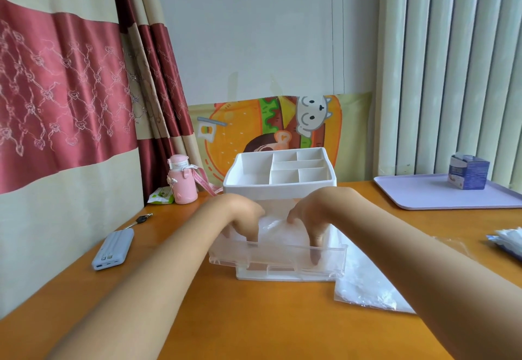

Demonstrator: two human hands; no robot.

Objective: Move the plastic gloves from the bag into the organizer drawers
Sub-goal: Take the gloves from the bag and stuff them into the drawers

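A white organizer [279, 187] with open top compartments stands mid-table. Its clear drawer [278, 258] is pulled out toward me. Clear plastic gloves [279, 231] lie inside the drawer. My left hand [243, 217] and my right hand [313, 218] both reach down into the drawer, fingers pointing down and pressing on the gloves. A clear plastic bag [364, 283] lies flat on the table to the right of the drawer, partly under my right forearm.
A power bank [113, 249] and a key [141, 220] lie at the left. A pink bottle [182, 180] and a green packet [161, 198] stand behind them. A lilac tray [440, 194] with a blue box [469, 172] is at back right. White packets [508, 242] lie at the right edge.
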